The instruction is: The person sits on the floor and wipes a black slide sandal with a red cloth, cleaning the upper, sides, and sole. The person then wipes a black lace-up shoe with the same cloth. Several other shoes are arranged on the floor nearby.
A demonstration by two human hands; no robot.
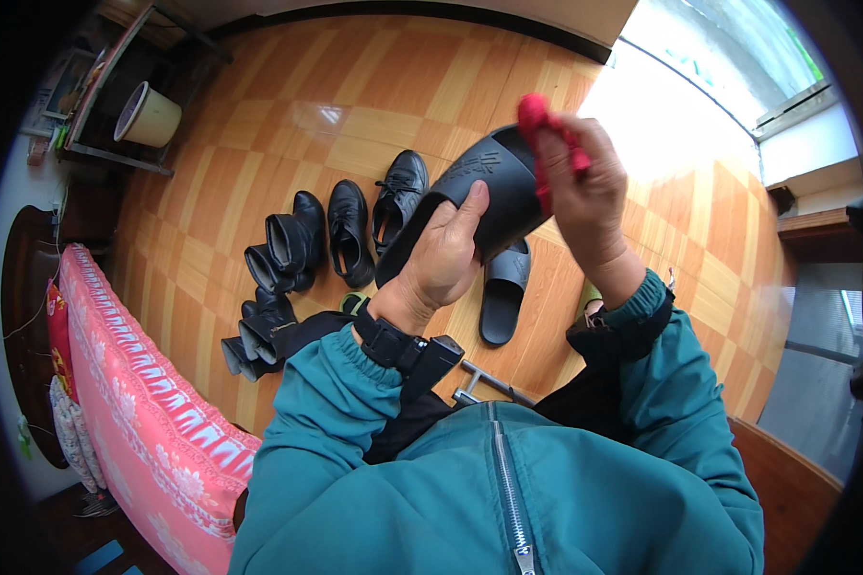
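My left hand (442,259) grips a black slide sandal (503,190) by its side, with the thumb lying on the broad strap. The sandal is held up above the floor, its toe end pointing away to the right. Bunched in my right hand (590,180) is a red cloth (536,118), which hangs against the toe end of the strap. Raised lettering marks the strap. Below, on the floor, lies a matching slide sandal (505,295), partly hidden by the held one.
Left of the sandals stand black lace-up shoes (349,233) and several black boots (295,241). A bed with a pink floral cover (144,402) runs along the left. A pale bucket (151,118) sits on a rack at far left. Bright light enters by a doorway (679,108).
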